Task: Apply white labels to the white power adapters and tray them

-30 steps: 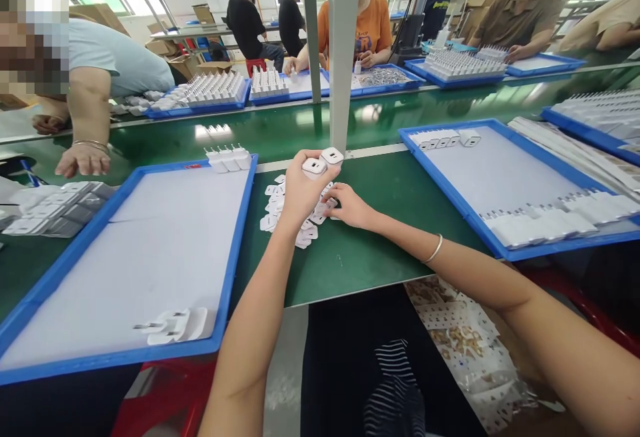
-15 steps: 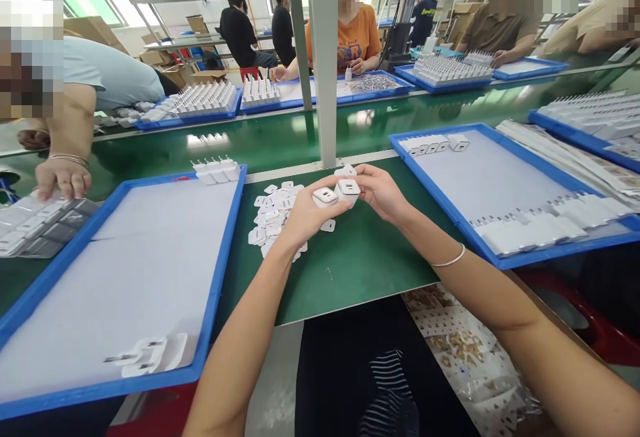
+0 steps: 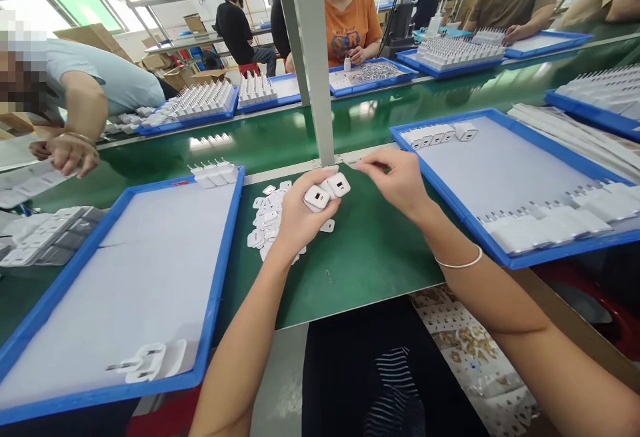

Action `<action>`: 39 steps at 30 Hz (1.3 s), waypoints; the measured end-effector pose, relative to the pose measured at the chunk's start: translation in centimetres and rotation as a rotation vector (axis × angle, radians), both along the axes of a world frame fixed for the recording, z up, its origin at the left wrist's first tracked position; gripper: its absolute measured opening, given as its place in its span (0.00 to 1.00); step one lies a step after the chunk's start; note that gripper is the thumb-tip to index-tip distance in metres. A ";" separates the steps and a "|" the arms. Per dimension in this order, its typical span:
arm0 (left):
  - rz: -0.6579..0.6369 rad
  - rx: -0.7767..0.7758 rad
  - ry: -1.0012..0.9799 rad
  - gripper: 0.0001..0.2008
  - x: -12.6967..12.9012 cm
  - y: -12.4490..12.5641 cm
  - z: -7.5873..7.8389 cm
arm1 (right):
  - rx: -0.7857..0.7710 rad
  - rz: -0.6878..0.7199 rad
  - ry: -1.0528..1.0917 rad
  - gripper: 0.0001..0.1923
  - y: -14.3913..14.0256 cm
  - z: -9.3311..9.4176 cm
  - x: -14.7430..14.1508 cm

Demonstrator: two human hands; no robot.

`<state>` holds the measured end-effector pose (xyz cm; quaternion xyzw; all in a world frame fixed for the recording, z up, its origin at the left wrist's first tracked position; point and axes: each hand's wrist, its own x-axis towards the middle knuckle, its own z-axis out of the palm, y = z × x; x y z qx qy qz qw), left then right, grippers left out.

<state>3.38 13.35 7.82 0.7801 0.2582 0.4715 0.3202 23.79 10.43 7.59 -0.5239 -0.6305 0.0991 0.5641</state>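
My left hand point(image 3: 300, 210) is wrapped round two white USB chargers, a nearer charger point(image 3: 317, 197) and a farther charger point(image 3: 339, 185). They lie side by side, their port faces turned towards me. To their right, apart from them, my right hand point(image 3: 395, 177) pinches a small thin pale piece point(image 3: 354, 162) between thumb and forefinger; it shows nearly edge-on, so its kind is unclear. A pile of small white cover plates point(image 3: 267, 220) lies on the green bench beside and partly behind my left hand.
A blue-rimmed left tray point(image 3: 220, 270) holds a few plug chargers point(image 3: 215, 174) at its far corner and more at its near edge. Rows of chargers point(image 3: 555, 220) lie in the right tray point(image 3: 500, 257). A white post point(image 3: 317, 77) rises ahead. Co-workers sit across; one handles bagged chargers point(image 3: 55, 230) at left.
My right hand has moved away from the chargers to the right, pinching the thin piece. My left hand has tilted the two chargers. The co-worker at left has lifted a bagged row.
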 end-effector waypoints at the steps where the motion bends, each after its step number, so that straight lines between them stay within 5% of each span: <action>1: 0.023 0.051 -0.021 0.18 -0.1 -0.1 0.1 | -0.051 0.073 0.170 0.09 -0.3 0.4 0.0; 4: 0.065 0.181 -0.052 0.18 -0.3 -0.2 0.6 | -0.260 0.392 0.584 0.12 -1.2 1.2 -0.7; 7: 0.059 0.228 -0.059 0.18 -0.5 -0.2 0.8 | -0.339 0.523 0.724 0.16 -2.0 1.4 -2.0; 15: 0.018 0.295 -0.041 0.19 -0.4 -0.4 1.0 | -0.185 0.469 0.652 0.10 -2.8 1.3 -2.8; 39: 0.008 0.307 0.009 0.15 -0.3 -0.6 0.9 | -0.205 0.387 0.608 0.13 -3.1 1.2 -2.8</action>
